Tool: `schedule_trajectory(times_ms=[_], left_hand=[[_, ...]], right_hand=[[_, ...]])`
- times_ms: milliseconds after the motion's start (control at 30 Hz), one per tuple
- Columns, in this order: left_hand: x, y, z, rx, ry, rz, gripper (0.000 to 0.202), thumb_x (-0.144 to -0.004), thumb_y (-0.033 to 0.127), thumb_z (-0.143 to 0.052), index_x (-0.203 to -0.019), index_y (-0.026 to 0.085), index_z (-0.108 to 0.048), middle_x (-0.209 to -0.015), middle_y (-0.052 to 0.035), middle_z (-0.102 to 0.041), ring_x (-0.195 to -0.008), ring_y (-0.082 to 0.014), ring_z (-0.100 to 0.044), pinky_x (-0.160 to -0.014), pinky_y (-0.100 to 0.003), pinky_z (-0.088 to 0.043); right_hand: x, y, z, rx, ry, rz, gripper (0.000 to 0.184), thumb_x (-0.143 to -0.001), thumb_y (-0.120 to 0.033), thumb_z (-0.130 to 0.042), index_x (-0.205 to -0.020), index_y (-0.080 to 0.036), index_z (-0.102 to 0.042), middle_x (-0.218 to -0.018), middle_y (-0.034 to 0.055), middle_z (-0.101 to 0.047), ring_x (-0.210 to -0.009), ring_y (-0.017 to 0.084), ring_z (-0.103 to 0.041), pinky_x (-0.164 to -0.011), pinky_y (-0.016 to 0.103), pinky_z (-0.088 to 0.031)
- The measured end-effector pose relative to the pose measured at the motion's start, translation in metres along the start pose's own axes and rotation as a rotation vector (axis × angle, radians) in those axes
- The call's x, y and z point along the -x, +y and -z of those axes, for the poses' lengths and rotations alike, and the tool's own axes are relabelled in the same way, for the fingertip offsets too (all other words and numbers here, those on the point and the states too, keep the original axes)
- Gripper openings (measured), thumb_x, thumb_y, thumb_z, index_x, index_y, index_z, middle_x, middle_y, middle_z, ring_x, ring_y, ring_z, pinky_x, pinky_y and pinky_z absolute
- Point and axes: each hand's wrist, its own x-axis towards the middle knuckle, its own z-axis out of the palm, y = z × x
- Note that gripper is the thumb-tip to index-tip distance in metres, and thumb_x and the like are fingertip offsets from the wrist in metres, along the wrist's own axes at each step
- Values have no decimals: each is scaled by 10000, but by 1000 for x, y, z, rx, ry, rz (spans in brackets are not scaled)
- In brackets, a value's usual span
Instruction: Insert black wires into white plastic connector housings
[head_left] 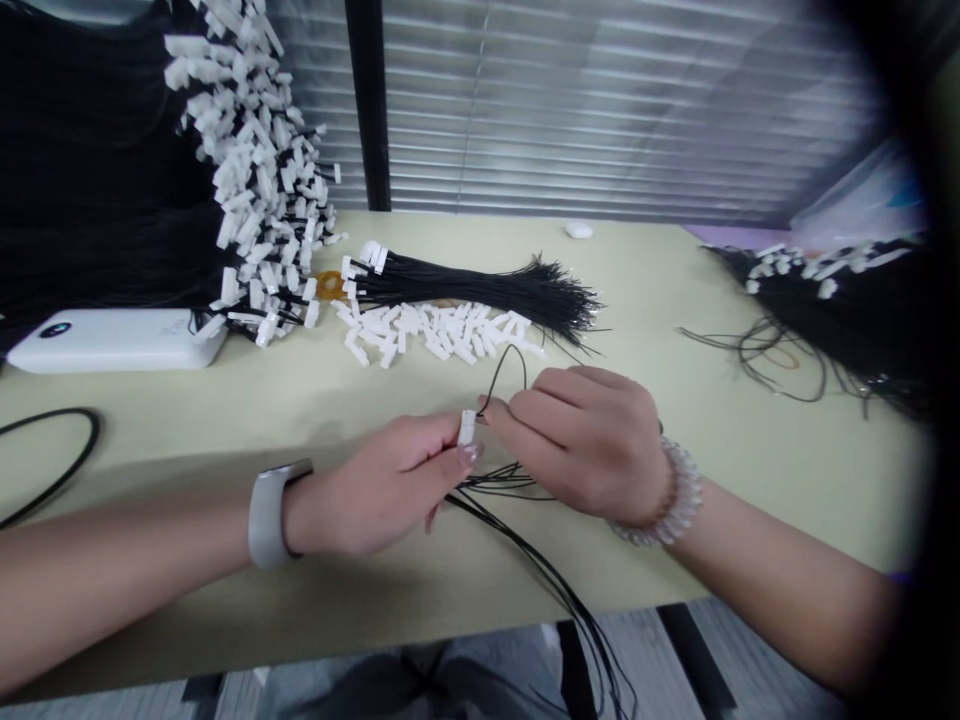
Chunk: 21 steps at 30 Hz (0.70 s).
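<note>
My left hand point(382, 487) pinches a small white plastic connector point(466, 428) between thumb and fingertips. My right hand point(581, 442) is just to its right, its fingertips pinching a thin black wire point(496, 378) close to the connector. That wire rises in a small loop above my hands. A loose bunch of black wires point(517, 540) fans out beneath my hands and runs down past the table's front edge. I cannot tell whether the wire end is seated in the connector, because my fingers hide it.
A bundle of black wires with white connectors point(465, 285) and a pile of white connectors point(427, 330) lie on the pale green table point(225, 410) ahead. More terminated wires hang at the upper left and lie at the right. A white power bank point(112, 342) sits at the left.
</note>
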Motion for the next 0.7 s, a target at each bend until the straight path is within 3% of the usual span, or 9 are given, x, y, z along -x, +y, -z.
schedule_trajectory(times_ms=[133, 233, 367, 467, 567, 633, 700], left_hand=[[1, 2, -1, -27, -25, -11, 295, -893, 372, -304, -678, 191, -394, -559, 26, -479, -509, -104, -449, -483, -225, -365], [1, 0, -1, 6, -16, 6, 302, -885, 385, -332, -662, 188, -387, -545, 33, -469, -496, -97, -452, -483, -223, -378], [-4, -5, -1, 253, 87, 73, 292, -859, 411, -395, -671, 188, -396, -512, 54, -438, -454, -83, -469, -463, -210, -414], [-8, -8, 0, 458, 255, 94, 259, -842, 412, -432, -700, 195, -420, -509, 64, -420, -425, -77, -451, -460, -223, -452], [-12, -9, 2, 601, 395, 75, 216, -832, 401, -458, -736, 209, -439, -540, 64, -422, -417, -74, -437, -432, -221, -452], [-13, -8, 3, 656, 440, 73, 190, -829, 391, -471, -761, 216, -446, -567, 59, -434, -431, -76, -447, -436, -224, -457], [-14, -7, 5, 702, 471, 93, 177, -830, 381, -473, -770, 217, -445, -578, 56, -434, -442, -74, -442, -450, -226, -466]], right_hand=[[-3, 0, 5, 22, 24, 106, 195, -773, -141, -517, -583, -176, -548, -508, -23, -467, -504, 103, -318, -462, 286, -188], [-3, 2, 3, 10, 1, 61, 187, -785, -135, -505, -614, -180, -564, -498, -24, -464, -506, 103, -339, -469, 275, -205], [-1, 16, -6, -124, -16, -162, 101, -822, -234, -508, -817, -187, -597, -663, 3, -571, -617, 114, -469, -533, 253, -311], [1, 36, -10, -229, 5, -484, 265, -820, -394, -511, -902, -148, -566, -761, 45, -588, -658, 122, -511, -564, 248, -366], [9, 59, -10, -328, -249, -650, 353, -842, -464, -438, -719, -155, -556, -573, -3, -526, -499, 88, -453, -483, 229, -335], [15, 70, -8, -482, -517, -584, 439, -863, -472, -383, -611, -158, -556, -492, -18, -496, -433, 75, -429, -446, 218, -317], [21, 75, -5, -655, -695, -467, 477, -886, -453, -337, -609, -162, -595, -519, -9, -541, -453, 76, -476, -459, 212, -347]])
